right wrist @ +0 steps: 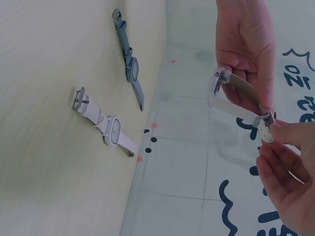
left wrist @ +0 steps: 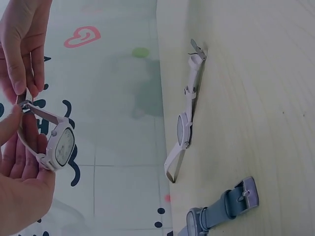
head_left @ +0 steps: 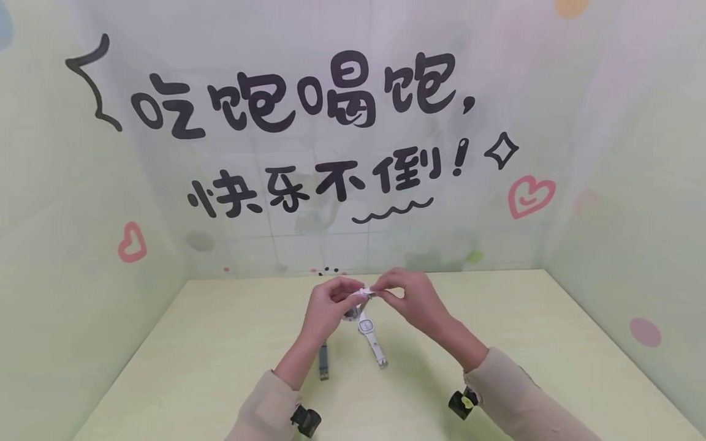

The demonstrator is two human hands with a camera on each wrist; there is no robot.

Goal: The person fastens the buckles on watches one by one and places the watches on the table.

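Note:
A white wristwatch (left wrist: 64, 146) is held up above the table, its strap bent round into a loop. My left hand (head_left: 325, 309) grips it by the strap near the metal buckle (left wrist: 25, 105), fingers inside the loop and thumb on the strap. My right hand (head_left: 413, 300) pinches the free strap end (right wrist: 266, 133) between thumb and fingers, right beside the buckle. The strap end shows passing through the buckle in the right wrist view. Below the hands, a second white watch (head_left: 366, 327) lies on the table, and a blue-grey watch (right wrist: 132, 69) lies left of it, partly hidden by my left hand in the head view.
The pale wooden table (head_left: 220, 343) is enclosed by a printed back wall (head_left: 309, 245) and side walls. Dark lettering and pink hearts decorate them. A small black camera is strapped at each sleeve cuff.

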